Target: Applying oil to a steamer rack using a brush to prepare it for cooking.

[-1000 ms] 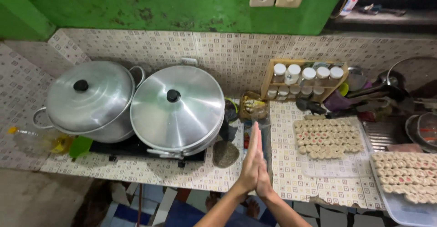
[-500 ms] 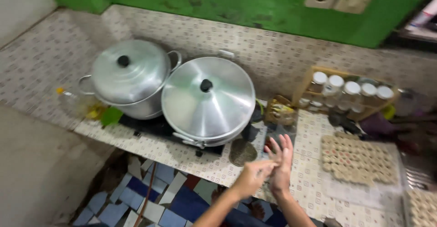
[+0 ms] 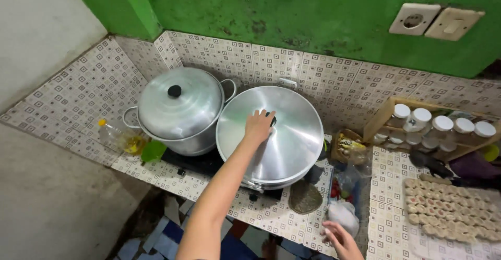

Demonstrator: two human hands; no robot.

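Observation:
Two big aluminium pots stand side by side on a low black stove [image 3: 192,162]. My left hand [image 3: 258,127] reaches over the wide domed lid [image 3: 292,148] of the right pot and closes on its black knob at the centre, hiding most of the knob. The left pot [image 3: 180,106] keeps its own lid with a black knob, untouched. My right hand [image 3: 342,239] hangs low at the counter's front edge, fingers apart and holding nothing, just below a white plastic bag [image 3: 342,213].
A bottle of yellow oil [image 3: 120,139] lies left of the pots. A round woven mat [image 3: 305,197] and small packets sit right of the stove. A wooden rack of white-capped jars [image 3: 438,127] and rows of pale dumplings [image 3: 451,210] are at the right.
My hands were pressed together in front of me, then parted. The left one has now gone forward onto the right pot's lid knob and the right one has dropped. The view swung left.

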